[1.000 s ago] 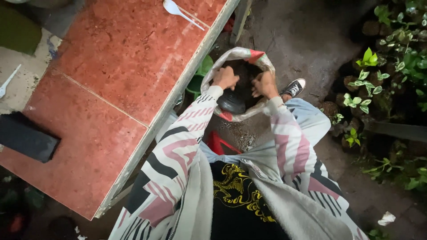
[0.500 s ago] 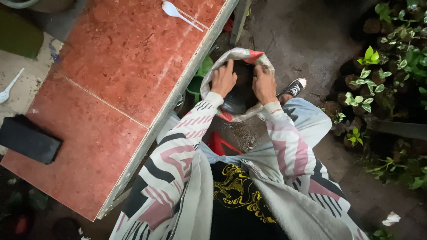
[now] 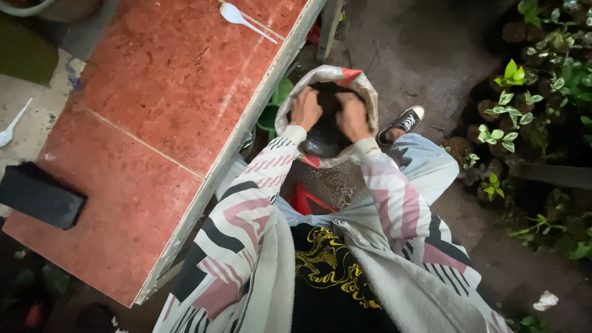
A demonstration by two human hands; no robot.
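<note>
While both hands have sunk deeper, left hand [image 3: 306,108] and right hand [image 3: 349,115] dig curled fingers into the white woven sack [image 3: 364,92] at twelve o'clock, grip unclear.

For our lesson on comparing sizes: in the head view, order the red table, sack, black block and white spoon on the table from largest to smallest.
1. red table
2. sack
3. black block
4. white spoon

A red tiled table [image 3: 154,123] fills the left of the frame. On it lie a white plastic spoon [image 3: 243,18] at the top and a black block [image 3: 40,196] at the left edge. The sack [image 3: 327,111] stands on the dark ground [image 3: 425,55] at the upper right.
</note>
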